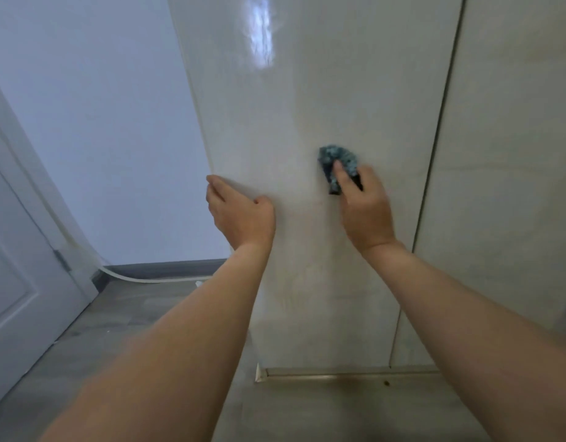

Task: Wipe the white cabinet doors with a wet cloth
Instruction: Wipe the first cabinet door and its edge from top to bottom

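- The right hand (366, 212) presses a small, bunched blue-green speckled cloth (337, 165) against the glossy white cabinet door (307, 106); the thumb lies over the cloth and the fingers curl round its far side, so most of the cloth is hidden under the hand.
- The cloth sits about mid-height on this door, closer to the dark vertical seam (434, 154) than to the door's left edge.
- The left hand (240, 212) rests at the door's left edge, its fingers curled round the edge and thumb on the front face; it holds nothing else.
- Both bare forearms reach up from the bottom of the view, well apart from each other.
- Right of the seam stands a second white cabinet door (505, 154), closed.
- A bright patch of reflected light (261, 33) shines high on the wiped door.
- Below the doors runs a pale plinth strip (339, 373), with a small dark speck just beneath it.
- To the left there is a plain pale wall (100, 122) with a dark skirting board (167, 269), a white cable (141, 277) trailing along it, and grey wood-look flooring (116, 314).
- At the far left stands a white panelled room door (17, 250) with a metal hinge (62, 260).
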{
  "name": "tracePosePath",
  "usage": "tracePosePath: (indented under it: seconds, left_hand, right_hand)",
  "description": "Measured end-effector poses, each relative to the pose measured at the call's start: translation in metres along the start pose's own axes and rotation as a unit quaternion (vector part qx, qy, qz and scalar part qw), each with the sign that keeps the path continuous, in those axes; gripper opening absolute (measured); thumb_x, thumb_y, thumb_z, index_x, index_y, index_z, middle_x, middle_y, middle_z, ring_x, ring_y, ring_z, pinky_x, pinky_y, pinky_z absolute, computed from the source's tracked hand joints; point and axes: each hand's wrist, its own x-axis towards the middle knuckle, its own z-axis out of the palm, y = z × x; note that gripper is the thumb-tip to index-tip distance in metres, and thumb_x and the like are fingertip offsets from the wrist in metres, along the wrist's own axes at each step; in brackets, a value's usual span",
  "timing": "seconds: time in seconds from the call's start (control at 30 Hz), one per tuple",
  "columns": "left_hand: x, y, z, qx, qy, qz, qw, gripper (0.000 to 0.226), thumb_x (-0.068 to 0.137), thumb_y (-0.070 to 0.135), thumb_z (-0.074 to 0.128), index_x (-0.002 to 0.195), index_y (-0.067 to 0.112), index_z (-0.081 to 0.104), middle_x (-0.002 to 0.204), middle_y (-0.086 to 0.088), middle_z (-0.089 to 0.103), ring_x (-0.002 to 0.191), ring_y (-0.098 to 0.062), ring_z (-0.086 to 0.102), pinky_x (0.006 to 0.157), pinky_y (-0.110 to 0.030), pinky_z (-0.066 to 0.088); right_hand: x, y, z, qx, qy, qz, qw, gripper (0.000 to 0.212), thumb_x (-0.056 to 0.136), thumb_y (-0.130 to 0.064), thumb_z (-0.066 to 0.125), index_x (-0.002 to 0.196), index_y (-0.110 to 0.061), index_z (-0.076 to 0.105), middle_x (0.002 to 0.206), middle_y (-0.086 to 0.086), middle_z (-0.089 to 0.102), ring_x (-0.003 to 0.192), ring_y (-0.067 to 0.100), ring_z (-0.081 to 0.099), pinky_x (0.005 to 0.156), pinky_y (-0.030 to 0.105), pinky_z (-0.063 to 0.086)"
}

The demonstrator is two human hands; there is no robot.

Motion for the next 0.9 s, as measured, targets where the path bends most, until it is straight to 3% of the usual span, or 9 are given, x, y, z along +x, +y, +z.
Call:
tracePosePath:
  seconds: [0.17, 0.3, 0.37, 0.43, 0.5, 0.57, 0.73, 0.83, 0.9]
  left_hand:
    - [-0.004, -0.003, 0.001, -0.001, 0.008, 0.010, 1.000, 0.088, 0.081, 0.014, 0.054, 0.157, 0.005, 0.010, 0.160, -0.011, 0.022, 0.144, -0.030, 0.028, 0.112, -0.049, 0.037]
    - [-0.006, -0.008, 0.001, 0.002, 0.010, 0.021, 1.000, 0.087, 0.081, 0.010, 0.053, 0.157, 0.006, 0.010, 0.161, -0.009, 0.020, 0.146, -0.029, 0.025, 0.114, -0.048, 0.036]
    - [-0.009, -0.010, 0.002, 0.001, 0.011, 0.021, 1.000, 0.087, 0.081, 0.007, 0.051, 0.158, 0.007, 0.009, 0.163, -0.007, 0.016, 0.149, -0.026, 0.021, 0.117, -0.045, 0.032]
    - [-0.009, -0.012, 0.002, -0.003, 0.007, 0.023, 1.000, 0.085, 0.083, 0.004, 0.048, 0.158, 0.009, 0.009, 0.165, -0.004, 0.013, 0.151, -0.023, 0.017, 0.120, -0.041, 0.028]
    - [-0.008, -0.015, -0.001, 0.002, 0.003, 0.027, 1.000, 0.083, 0.084, 0.002, 0.046, 0.159, 0.011, 0.009, 0.164, -0.002, 0.014, 0.150, -0.022, 0.020, 0.119, -0.040, 0.030]
    - [-0.005, -0.020, -0.006, 0.004, -0.004, 0.026, 1.000, 0.082, 0.085, 0.003, 0.045, 0.159, 0.014, 0.011, 0.161, -0.001, 0.020, 0.143, -0.025, 0.033, 0.113, -0.041, 0.038]
    - [-0.008, -0.038, -0.012, 0.014, -0.008, -0.003, 1.000, 0.070, 0.088, 0.001, 0.047, 0.155, 0.010, 0.027, 0.146, -0.006, 0.036, 0.122, -0.028, 0.052, 0.100, -0.036, 0.045]
    - [-0.011, -0.043, -0.012, 0.020, -0.004, 0.015, 1.000, 0.067, 0.089, 0.000, 0.046, 0.153, 0.009, 0.031, 0.144, -0.006, 0.039, 0.121, -0.024, 0.052, 0.100, -0.033, 0.044]
    - [-0.007, -0.047, -0.015, 0.013, 0.002, 0.018, 1.000, 0.058, 0.089, 0.000, 0.045, 0.146, 0.008, 0.042, 0.139, -0.006, 0.046, 0.117, -0.023, 0.054, 0.095, -0.025, 0.042]
  right_hand:
    - [-0.033, 0.048, -0.028, -0.008, 0.076, 0.214, 0.974, 0.042, 0.095, -0.006, 0.049, 0.137, -0.003, 0.053, 0.111, 0.027, 0.054, 0.091, 0.038, 0.059, 0.081, 0.039, 0.051]
    - [-0.036, 0.031, -0.022, 0.001, 0.040, 0.308, 0.951, 0.042, 0.101, -0.019, 0.044, 0.142, -0.010, 0.048, 0.130, 0.018, 0.047, 0.111, 0.029, 0.053, 0.091, 0.026, 0.042]
    - [-0.029, 0.002, -0.014, 0.025, -0.042, 0.277, 0.960, 0.044, 0.104, -0.043, 0.031, 0.142, -0.024, 0.044, 0.136, 0.003, 0.043, 0.115, 0.013, 0.043, 0.088, 0.017, 0.035]
    - [-0.025, -0.031, -0.002, 0.053, -0.106, 0.147, 0.982, 0.051, 0.103, -0.052, 0.026, 0.142, -0.026, 0.043, 0.135, 0.001, 0.046, 0.116, 0.014, 0.044, 0.091, 0.023, 0.040]
    - [-0.026, -0.051, 0.008, 0.040, -0.117, 0.025, 0.992, 0.043, 0.101, -0.025, 0.041, 0.141, -0.012, 0.049, 0.120, 0.017, 0.055, 0.103, 0.031, 0.055, 0.077, 0.035, 0.053]
    - [-0.028, -0.035, 0.013, 0.003, -0.102, -0.046, 0.994, 0.047, 0.091, -0.002, 0.054, 0.138, -0.005, 0.053, 0.105, 0.023, 0.058, 0.087, 0.037, 0.058, 0.061, 0.038, 0.054]
    - [-0.036, -0.016, 0.002, 0.036, -0.044, 0.185, 0.981, 0.040, 0.099, -0.009, 0.049, 0.139, -0.005, 0.051, 0.113, 0.022, 0.053, 0.094, 0.032, 0.054, 0.078, 0.032, 0.048]
    - [-0.032, -0.063, 0.014, 0.101, -0.111, 0.130, 0.980, 0.034, 0.102, -0.021, 0.042, 0.132, -0.012, 0.056, 0.110, 0.016, 0.057, 0.093, 0.029, 0.057, 0.078, 0.039, 0.052]
    - [-0.018, -0.095, 0.022, 0.123, -0.168, 0.002, 0.978, 0.044, 0.104, -0.032, 0.026, 0.140, -0.021, 0.048, 0.123, 0.013, 0.051, 0.106, 0.028, 0.050, 0.083, 0.036, 0.044]
